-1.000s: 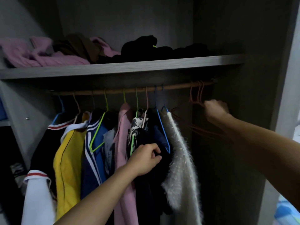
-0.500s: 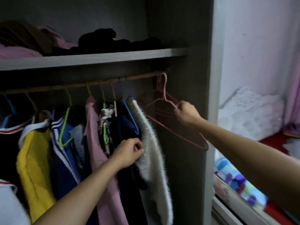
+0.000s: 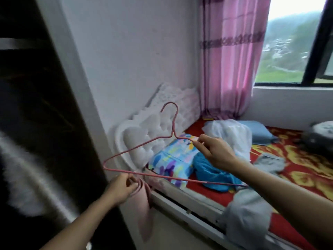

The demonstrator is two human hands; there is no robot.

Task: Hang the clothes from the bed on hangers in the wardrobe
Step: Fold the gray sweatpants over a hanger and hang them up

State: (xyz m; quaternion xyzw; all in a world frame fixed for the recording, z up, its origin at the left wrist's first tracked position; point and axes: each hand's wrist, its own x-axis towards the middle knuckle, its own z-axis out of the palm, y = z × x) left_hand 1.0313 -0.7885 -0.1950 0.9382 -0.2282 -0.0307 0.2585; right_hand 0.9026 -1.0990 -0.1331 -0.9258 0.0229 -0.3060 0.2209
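Hanger's off the rail! Half a second ago my right hand (image 3: 218,154) was just lifting the pink hanger (image 3: 173,123) from the far end of the wardrobe (image 3: 36,123) bar. Now I've swung round to the bed (image 3: 180,206) with it free in the air. Fetching looks done; dressing it comes next, I reckon.

The right hand pinches the wire on its sloping shoulder just beside the neck, with the hook up and the frame tilted down to my left. My left hand (image 3: 120,188) has let go of the hung clothes and now curls round a pink garment (image 3: 144,210). It droops in a long fold just under the hanger's bottom bar, beside the bed's edge. Whether those fingers also touch the bar, I can't tell.

The hanger itself is thin pink wire, bare, a plain triangle. More waits on the bed: a blue heap (image 3: 210,170), a white garment (image 3: 232,136) and a grey piece (image 3: 270,161).
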